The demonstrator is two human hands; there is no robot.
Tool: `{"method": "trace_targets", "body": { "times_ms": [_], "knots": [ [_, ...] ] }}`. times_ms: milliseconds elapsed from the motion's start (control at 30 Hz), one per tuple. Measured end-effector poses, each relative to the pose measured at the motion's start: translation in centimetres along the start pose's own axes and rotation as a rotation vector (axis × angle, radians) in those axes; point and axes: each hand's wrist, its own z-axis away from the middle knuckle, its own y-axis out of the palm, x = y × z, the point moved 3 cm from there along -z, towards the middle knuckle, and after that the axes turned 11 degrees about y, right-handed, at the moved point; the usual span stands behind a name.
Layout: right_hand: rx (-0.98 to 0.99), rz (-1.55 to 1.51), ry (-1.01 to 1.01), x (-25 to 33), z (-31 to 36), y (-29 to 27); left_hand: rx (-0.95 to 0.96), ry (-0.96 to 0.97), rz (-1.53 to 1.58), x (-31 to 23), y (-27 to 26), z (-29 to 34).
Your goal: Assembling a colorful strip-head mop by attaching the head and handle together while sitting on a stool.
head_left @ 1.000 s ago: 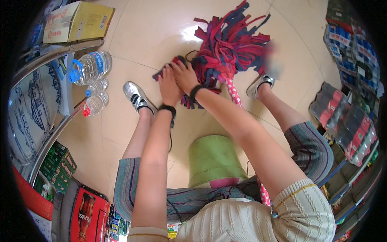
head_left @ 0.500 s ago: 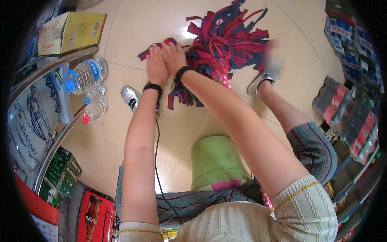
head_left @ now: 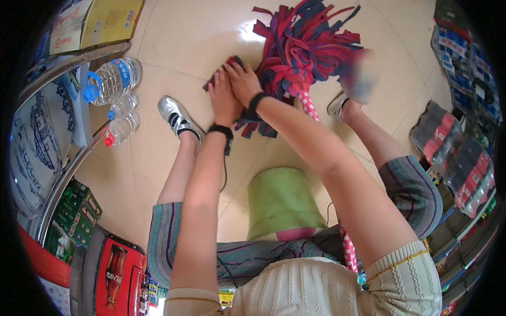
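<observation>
strips of a red-and-navy cloth mop (head_left: 311, 47) on beige floor tiles (head_left: 163, 79) are covered by outstretched left hand (head_left: 226, 104) and right hand (head_left: 244, 88); grip beneath cannot be told. slipping could be caused by glossy tiles.

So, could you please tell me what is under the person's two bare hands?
Red and dark-blue cloth strips peek out beyond the left hand and right hand; whatever lies directly beneath them is covered and cannot be seen.

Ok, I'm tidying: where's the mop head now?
The mop head lies on the floor, upper middle of the head view, just right of the right hand.
</observation>
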Motion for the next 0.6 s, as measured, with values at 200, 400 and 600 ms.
{"method": "trace_targets", "body": {
  "times_ms": [200, 400, 600],
  "knots": [
    [0.047, -0.114, 0.007, 0.9, 0.9, 0.5, 0.107, -0.01, -0.09, 0.6, 0.0, 0.5],
    [-0.018, -0.103, -0.009, 0.7, 3.8, 1.5, 0.154, -0.002, 0.002, -1.1, 1.2, 3.4],
    [0.069, -0.172, -0.034, 1.3, 1.0, -0.2, 0.217, -0.007, -0.123, 2.0, -0.9, 0.6]
  ]
}}
